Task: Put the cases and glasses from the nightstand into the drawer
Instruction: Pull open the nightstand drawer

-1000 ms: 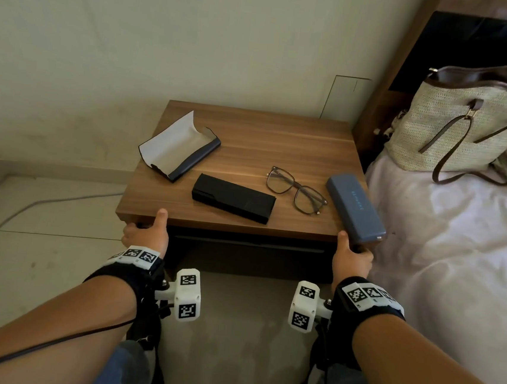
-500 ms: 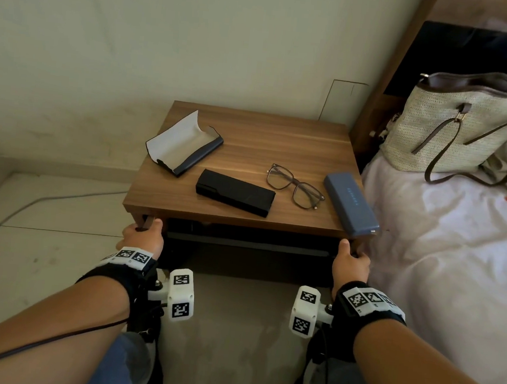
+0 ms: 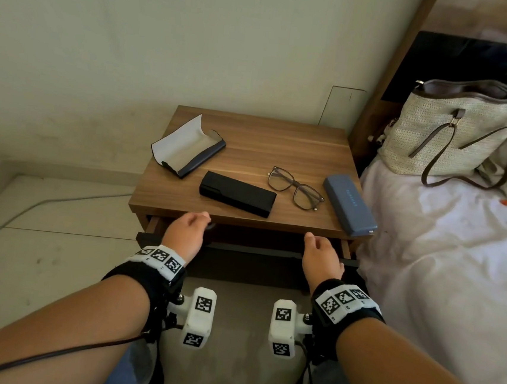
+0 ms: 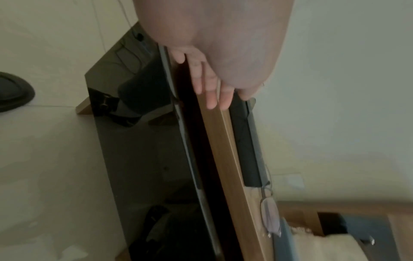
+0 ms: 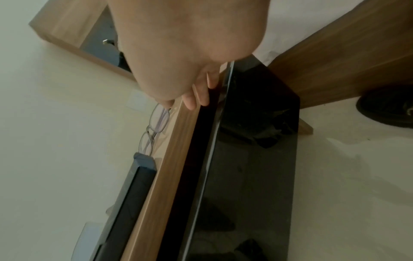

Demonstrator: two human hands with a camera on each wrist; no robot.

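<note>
On the wooden nightstand (image 3: pixel 281 142) lie an open case with a pale lining (image 3: pixel 188 148), a shut black case (image 3: pixel 237 193), a pair of glasses (image 3: pixel 296 188) and a shut blue case (image 3: pixel 349 204) at the right edge. Below the top, the drawer with a glossy black front (image 3: pixel 240 249) stands pulled out a little. My left hand (image 3: pixel 191 227) and right hand (image 3: pixel 318 247) hover at the front edge above the gap and hold nothing. Both wrist views show my fingers (image 4: pixel 208 84) (image 5: pixel 198 95) fairly straight against the top's wooden edge. The drawer's inside is dark.
A bed with a white sheet (image 3: pixel 441 256) adjoins the nightstand on the right, with a woven handbag (image 3: pixel 456 131) on it. A cable (image 3: pixel 43 202) runs over the tiled floor at the left. The wall stands close behind.
The drawer has slid out a little. Both hands have left its outer corners and moved inward and up to the top's front edge.
</note>
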